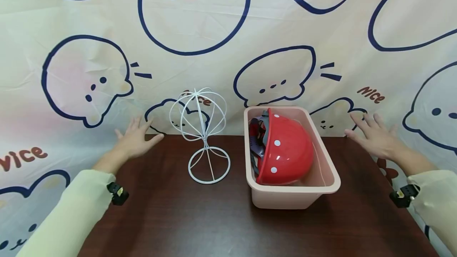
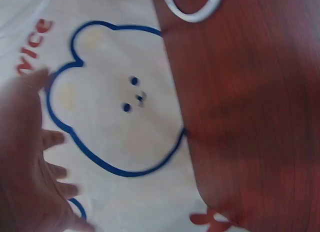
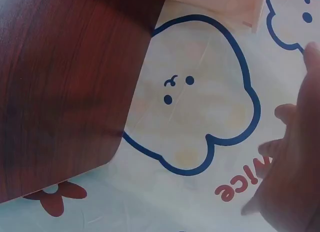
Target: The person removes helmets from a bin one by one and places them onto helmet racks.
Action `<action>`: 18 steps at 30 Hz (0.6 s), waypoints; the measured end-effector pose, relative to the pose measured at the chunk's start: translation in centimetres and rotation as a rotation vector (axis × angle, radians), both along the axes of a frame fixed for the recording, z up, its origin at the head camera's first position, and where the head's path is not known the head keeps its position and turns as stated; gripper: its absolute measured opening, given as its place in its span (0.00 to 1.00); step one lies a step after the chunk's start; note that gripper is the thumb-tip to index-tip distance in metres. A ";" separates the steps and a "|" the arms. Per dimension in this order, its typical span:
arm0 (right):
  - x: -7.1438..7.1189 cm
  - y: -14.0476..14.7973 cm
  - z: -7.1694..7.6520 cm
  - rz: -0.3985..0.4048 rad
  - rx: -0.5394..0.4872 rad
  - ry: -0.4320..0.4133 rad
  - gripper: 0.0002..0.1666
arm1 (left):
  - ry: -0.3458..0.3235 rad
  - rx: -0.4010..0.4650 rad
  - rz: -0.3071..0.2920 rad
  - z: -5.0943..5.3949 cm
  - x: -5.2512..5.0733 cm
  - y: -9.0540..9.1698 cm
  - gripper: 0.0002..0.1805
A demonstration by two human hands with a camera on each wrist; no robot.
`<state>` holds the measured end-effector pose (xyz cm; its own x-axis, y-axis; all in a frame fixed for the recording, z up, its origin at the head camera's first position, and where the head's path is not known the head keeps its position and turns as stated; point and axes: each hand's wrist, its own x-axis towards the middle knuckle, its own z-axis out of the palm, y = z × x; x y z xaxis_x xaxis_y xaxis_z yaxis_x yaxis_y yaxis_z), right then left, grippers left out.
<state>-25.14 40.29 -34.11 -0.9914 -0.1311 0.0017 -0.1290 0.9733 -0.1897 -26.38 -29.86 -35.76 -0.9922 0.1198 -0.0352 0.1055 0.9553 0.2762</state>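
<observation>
In the head view my left hand (image 1: pixel 135 140) hovers with spread fingers over the left side of the table, holding nothing. To its right stands a white wire rack (image 1: pixel 208 173) with a round cage top and a ring base. My right hand (image 1: pixel 378 138) is likewise spread and holds nothing, at the table's right side. Between the rack and that hand sits a pink plastic bin (image 1: pixel 285 199). A red helmet (image 1: pixel 290 150) with white dots lies on its side in the bin, its dark straps and lining facing left. Both wrist views show the hands apart from any object.
The dark brown wooden table (image 1: pixel 200 225) ends at a cloth backdrop (image 1: pixel 200 70) printed with blue-outlined cartoon faces. In the right wrist view the table's rounded corner (image 3: pixel 107 157) shows, and the bin's wall (image 3: pixel 225 7) appears at the top.
</observation>
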 end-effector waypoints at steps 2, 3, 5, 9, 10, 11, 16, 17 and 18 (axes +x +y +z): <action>0.2 -0.3 0.2 0.012 -0.063 -0.027 0.50 | -0.013 0.064 -0.031 0.4 0.9 0.2 0.47; 0.4 -0.4 0.2 0.019 -0.103 -0.046 0.49 | -0.024 0.091 -0.051 0.7 1.5 0.4 0.43; 1.0 -0.7 0.4 0.032 -0.202 -0.094 0.47 | -0.053 0.142 -0.098 1.1 2.7 0.9 0.37; 2.4 -1.6 0.9 0.038 -0.405 -0.223 0.45 | -0.116 0.228 -0.192 2.3 4.9 2.6 0.28; 2.7 -1.9 0.9 0.040 -0.466 -0.260 0.45 | -0.141 0.260 -0.216 2.7 5.3 3.2 0.26; 3.0 -2.1 0.9 0.043 -0.523 -0.295 0.43 | -0.172 0.296 -0.238 3.0 5.7 3.8 0.24; 4.1 -3.1 0.2 0.030 -0.777 -0.452 0.39 | -0.313 0.453 -0.339 4.9 6.7 7.1 0.18; 4.2 -3.4 0.1 0.031 -0.815 -0.476 0.39 | -0.326 0.478 -0.359 5.2 6.8 7.7 0.18; 4.4 -3.6 -0.1 0.029 -0.850 -0.496 0.39 | -0.336 0.498 -0.380 5.5 6.9 8.4 0.18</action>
<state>-20.78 36.65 -34.23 -0.9014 -0.3035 -0.3087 0.1324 0.4857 -0.8641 -19.49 -21.49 -30.28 -0.8238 0.5365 -0.1832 0.2383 0.6209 0.7468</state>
